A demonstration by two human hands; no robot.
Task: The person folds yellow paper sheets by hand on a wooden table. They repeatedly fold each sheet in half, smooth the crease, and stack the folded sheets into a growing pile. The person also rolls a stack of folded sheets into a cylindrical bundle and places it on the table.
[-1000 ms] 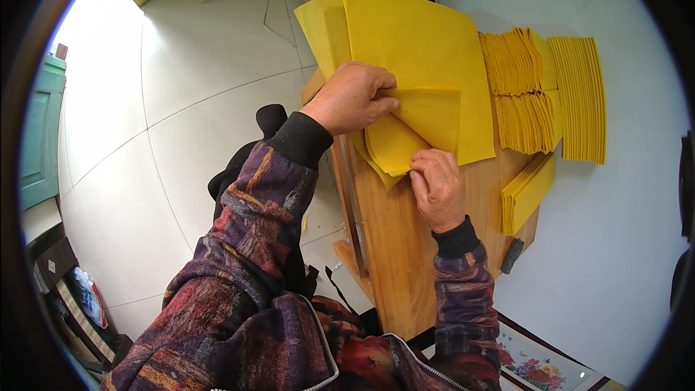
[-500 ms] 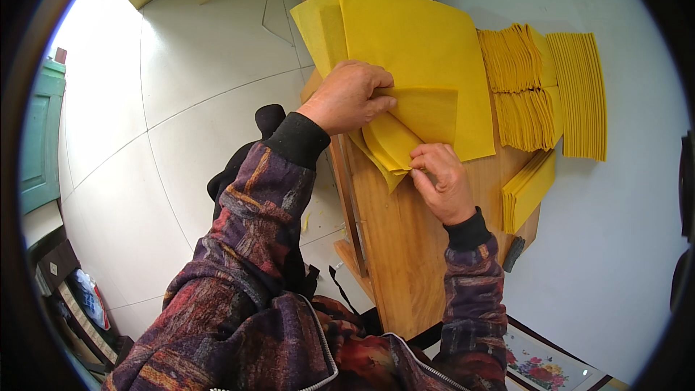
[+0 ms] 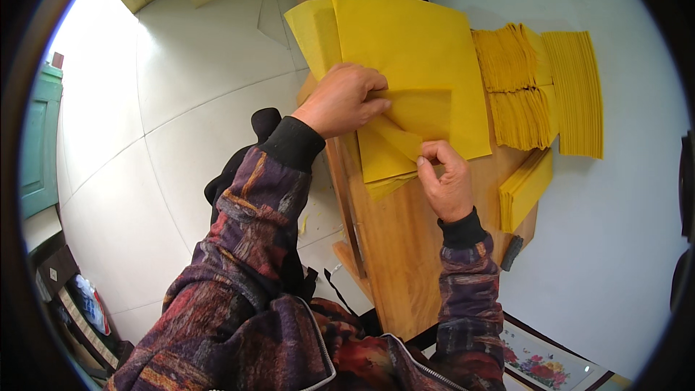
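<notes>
Pale wooden tabletop (image 3: 405, 268) supports the yellow sheet stack (image 3: 413, 43), at whose left edge the left hand (image 3: 344, 99) pinches a folded-back layer (image 3: 427, 110), apparently to keep it clear of those beneath. At the stack's near edge, the right hand (image 3: 447, 182) grips a flap tip (image 3: 411, 147) between thumb and forefinger, presumably for single-layer control; right of the stack, folded yellow bundles (image 3: 575, 94) lie side by side, likely for compactness.
</notes>
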